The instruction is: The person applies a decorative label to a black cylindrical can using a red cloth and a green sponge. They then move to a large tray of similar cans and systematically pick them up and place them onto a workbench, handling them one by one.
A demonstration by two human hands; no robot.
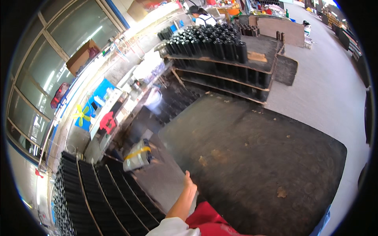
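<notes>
My left hand (190,184) reaches in from the lower edge, at the near left edge of a large dark board (252,153). Its thumb points away from me and the other fingers are mostly hidden, so whether they grip the board's edge I cannot tell. The board has rounded corners, a scuffed surface and several pale brown patches. My right hand is out of view. Beyond the board's far edge stands a tiered stack of boards (220,80), with many black cylinders (208,41) upright on top and more between its layers.
At the lower left are tiers of black cylinders (94,196) between thin boards. A whitish bundle with a yellow band (138,155) lies on the floor beside them. A cluttered workbench with a yellow fan (80,115) runs along the windows. A person (204,19) is behind the stack.
</notes>
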